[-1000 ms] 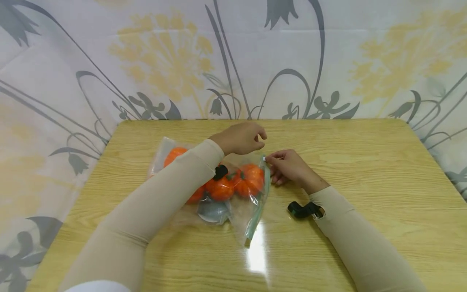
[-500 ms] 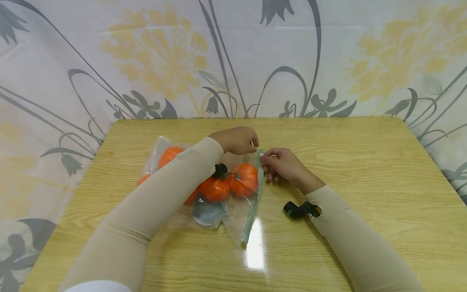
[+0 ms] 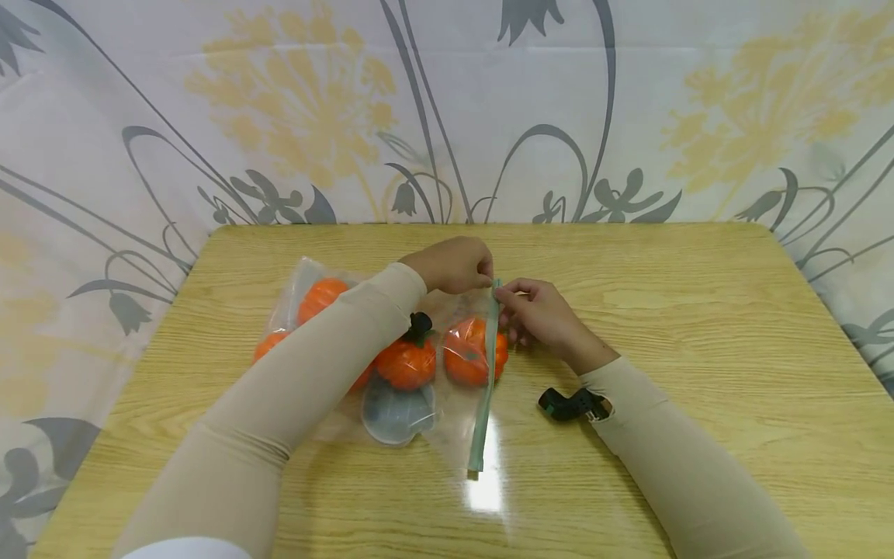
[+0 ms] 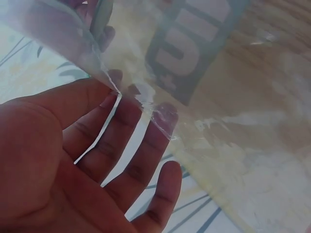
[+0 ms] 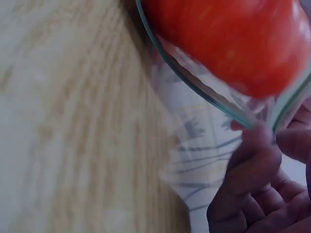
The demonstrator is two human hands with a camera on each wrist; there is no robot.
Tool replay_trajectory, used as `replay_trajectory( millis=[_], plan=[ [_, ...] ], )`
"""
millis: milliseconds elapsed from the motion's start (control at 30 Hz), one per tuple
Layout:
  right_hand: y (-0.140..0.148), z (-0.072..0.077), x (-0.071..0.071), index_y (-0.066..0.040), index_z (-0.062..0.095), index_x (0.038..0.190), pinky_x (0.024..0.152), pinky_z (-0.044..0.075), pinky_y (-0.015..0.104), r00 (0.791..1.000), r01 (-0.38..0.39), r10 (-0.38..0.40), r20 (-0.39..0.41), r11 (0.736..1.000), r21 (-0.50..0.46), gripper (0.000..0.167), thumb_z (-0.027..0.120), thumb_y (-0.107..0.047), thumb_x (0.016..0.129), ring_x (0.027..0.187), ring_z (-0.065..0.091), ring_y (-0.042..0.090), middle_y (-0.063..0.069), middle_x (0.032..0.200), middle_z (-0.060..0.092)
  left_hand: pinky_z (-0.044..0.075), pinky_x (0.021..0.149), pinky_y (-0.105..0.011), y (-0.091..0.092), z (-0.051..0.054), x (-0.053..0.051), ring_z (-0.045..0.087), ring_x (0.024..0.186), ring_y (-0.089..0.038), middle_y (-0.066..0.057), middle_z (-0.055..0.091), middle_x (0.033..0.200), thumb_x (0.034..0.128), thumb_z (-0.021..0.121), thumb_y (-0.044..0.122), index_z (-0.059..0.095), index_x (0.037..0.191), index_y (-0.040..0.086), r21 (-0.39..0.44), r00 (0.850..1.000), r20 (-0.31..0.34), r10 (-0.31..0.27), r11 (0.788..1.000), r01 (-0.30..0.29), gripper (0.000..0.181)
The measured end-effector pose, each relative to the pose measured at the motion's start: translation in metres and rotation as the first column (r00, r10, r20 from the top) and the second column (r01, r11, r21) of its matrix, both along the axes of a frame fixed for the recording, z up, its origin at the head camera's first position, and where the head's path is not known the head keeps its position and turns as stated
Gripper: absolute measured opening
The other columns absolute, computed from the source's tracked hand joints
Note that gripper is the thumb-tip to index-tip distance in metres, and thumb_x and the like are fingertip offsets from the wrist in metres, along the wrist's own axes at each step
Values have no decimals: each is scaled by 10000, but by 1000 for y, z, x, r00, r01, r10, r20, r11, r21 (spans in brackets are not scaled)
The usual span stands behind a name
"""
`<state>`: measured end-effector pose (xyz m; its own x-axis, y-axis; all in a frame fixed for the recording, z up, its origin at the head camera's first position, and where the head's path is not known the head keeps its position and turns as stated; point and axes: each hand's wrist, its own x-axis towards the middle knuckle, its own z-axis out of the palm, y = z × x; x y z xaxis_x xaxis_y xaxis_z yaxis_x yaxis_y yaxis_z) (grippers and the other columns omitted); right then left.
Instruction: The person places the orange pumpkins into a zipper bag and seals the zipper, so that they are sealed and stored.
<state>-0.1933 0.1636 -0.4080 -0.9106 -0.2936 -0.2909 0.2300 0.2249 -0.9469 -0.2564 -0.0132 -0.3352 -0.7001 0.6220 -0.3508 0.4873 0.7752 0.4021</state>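
A clear zip bag point(image 3: 454, 423) lies on the wooden table with several orange toy pumpkins point(image 3: 407, 365) in it. Along its right side runs a green zip strip point(image 3: 483, 419). My left hand point(image 3: 454, 264) reaches across to the far end of that strip; in the left wrist view, thumb and forefinger pinch the film's edge. Opposite it, my right hand point(image 3: 545, 314) pinches the strip between thumb and finger. In the right wrist view the mouth's two green edges stand apart, a pumpkin point(image 5: 233, 43) right behind them. My left sleeve hides part of the bag.
The wooden table point(image 3: 698, 326) extends to the right of the bag. A patterned cloth point(image 3: 447, 109) hangs behind its far edge. Black wrist cameras sit at both sleeves, the right one point(image 3: 573, 404) low near the tabletop.
My left hand has come down from above the bag to the strip's far end. The strip has straightened and risen, and the rightmost pumpkin now shows on both sides of it.
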Motion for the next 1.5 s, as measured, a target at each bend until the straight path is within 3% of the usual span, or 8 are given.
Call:
replay_trajectory(
  millis=[200,467,1000,1300,1500],
  plan=[
    [-3,-2,0,-31,577,1028,423,392,226,999,12,-11,-40,1000,9,248,536,-276,1040,442,450,94,-29,608,554,519,808,-295,-1,1,-1,590,859,-147,-11,707,1015,1017,586,239,740,1015,111,-7,1000,-21,13,1000,-13,200],
    [-3,0,3,-29,571,1003,419,425,233,999,-9,10,-39,999,30,237,520,-256,1045,446,493,102,-27,627,565,529,835,-334,0,1,0,605,890,-136,23,703,1017,1007,602,260,740,1003,142,-32,997,-65,35,999,-37,181],
    [-5,4,8,-13,513,1056,503,575,306,998,-56,57,40,998,-31,206,464,-213,1065,486,626,126,31,708,558,539,853,-356,-1,5,1,623,907,-142,21,709,1037,1005,605,269,741,1020,146,-33,996,-65,65,997,-68,184],
    [-5,4,8,-19,495,1036,570,605,363,996,-63,67,63,996,-63,183,459,-196,1067,552,650,148,40,723,551,515,923,-408,-2,5,-2,619,955,-138,49,695,1054,1009,587,280,737,1011,176,-38,986,-144,80,996,-86,182],
    [-5,3,9,-19,522,1018,541,586,329,994,-96,98,48,994,-48,194,465,-197,1067,564,621,136,31,766,560,526,904,-388,-6,5,-8,630,968,-137,49,694,1083,1012,580,290,726,1037,180,-39,980,-175,98,994,-106,184]
  ],
)
